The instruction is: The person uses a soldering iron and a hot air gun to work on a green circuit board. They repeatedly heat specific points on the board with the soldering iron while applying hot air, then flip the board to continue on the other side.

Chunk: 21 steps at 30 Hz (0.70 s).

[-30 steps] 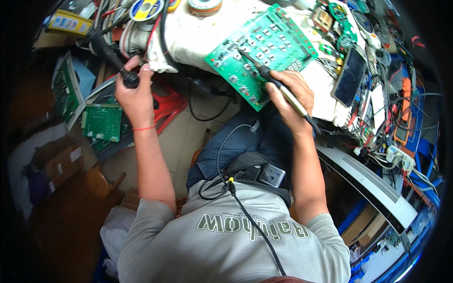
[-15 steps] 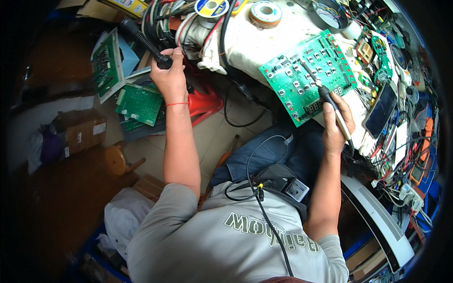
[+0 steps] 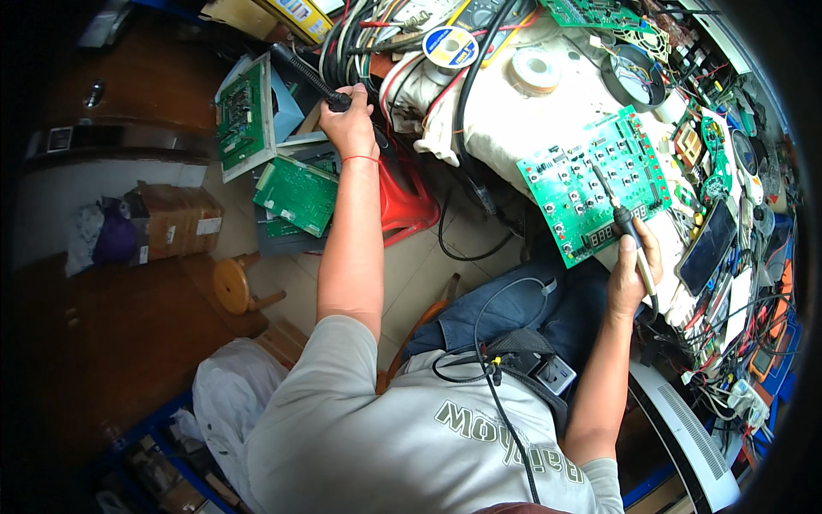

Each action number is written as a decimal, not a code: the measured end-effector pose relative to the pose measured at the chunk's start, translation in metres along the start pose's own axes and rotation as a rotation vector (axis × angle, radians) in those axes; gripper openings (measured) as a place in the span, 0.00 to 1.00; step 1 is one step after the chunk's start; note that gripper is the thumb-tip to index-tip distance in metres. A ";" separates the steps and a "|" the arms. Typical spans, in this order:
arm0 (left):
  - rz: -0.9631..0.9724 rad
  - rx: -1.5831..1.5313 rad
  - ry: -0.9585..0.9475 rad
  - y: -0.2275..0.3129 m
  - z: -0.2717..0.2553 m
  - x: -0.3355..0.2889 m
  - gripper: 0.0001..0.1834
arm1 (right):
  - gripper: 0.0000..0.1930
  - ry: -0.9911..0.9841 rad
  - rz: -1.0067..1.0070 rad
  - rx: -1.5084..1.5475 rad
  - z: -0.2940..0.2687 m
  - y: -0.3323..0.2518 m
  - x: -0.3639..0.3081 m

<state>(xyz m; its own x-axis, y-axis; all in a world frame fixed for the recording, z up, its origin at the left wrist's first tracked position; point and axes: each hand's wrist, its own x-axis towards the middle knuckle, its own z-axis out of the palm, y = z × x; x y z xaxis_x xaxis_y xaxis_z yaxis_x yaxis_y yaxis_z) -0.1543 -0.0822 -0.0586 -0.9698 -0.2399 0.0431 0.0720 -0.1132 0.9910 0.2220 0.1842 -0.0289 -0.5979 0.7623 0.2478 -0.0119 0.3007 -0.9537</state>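
My left hand [image 3: 349, 127] is closed round the lower end of a black ribbed gooseneck [image 3: 308, 74], which slants up and away to the left. Held like a pen, a soldering iron [image 3: 632, 236] with a dark grip and pale handle lies in my right hand [image 3: 632, 272]. Its metal shaft points up and left over a green circuit board [image 3: 561, 190] with rows of small buttons and a digit display near its lower edge. Whether the tip touches the board I cannot tell. The board rests tilted on the white-covered worktop [image 3: 505, 116].
A solder spool [image 3: 450, 47] and a second wire spool [image 3: 534, 71] stand beyond the board. Left are more circuit boards [image 3: 296, 194] by a red stool [image 3: 402, 201]. A phone [image 3: 707, 247] and tangled wires [image 3: 719, 355] crowd the right. A wooden stool [image 3: 231, 285] stands on the floor.
The view has shifted, so the worktop and board appear lower and farther right. Both hands keep their holds, and the iron stays over about the same part of the board.
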 end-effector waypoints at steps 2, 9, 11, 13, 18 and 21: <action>0.058 -0.006 0.011 0.004 0.005 0.008 0.09 | 0.17 -0.012 -0.008 -0.052 -0.001 0.003 0.000; 0.025 -0.044 0.080 0.012 -0.002 0.040 0.07 | 0.18 -0.017 -0.006 0.009 -0.004 0.007 0.001; -0.057 -0.091 0.109 0.008 -0.013 0.038 0.07 | 0.17 -0.016 0.014 0.011 -0.006 0.007 0.001; -0.070 -0.136 0.142 -0.003 -0.023 0.028 0.05 | 0.17 -0.002 0.033 0.067 -0.005 0.008 0.002; -0.166 -0.150 0.140 -0.031 -0.042 -0.004 0.06 | 0.20 0.018 -0.019 0.100 -0.002 0.009 0.007; -0.221 -0.116 0.131 -0.045 -0.046 -0.021 0.07 | 0.21 0.021 0.004 0.144 -0.002 0.007 0.008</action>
<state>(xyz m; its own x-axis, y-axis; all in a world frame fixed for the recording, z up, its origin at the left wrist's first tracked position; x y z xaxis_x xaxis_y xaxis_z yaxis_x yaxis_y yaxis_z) -0.1265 -0.1162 -0.1097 -0.9271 -0.3189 -0.1970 -0.1046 -0.2845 0.9529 0.2188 0.1934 -0.0330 -0.5809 0.7759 0.2458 -0.1250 0.2134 -0.9689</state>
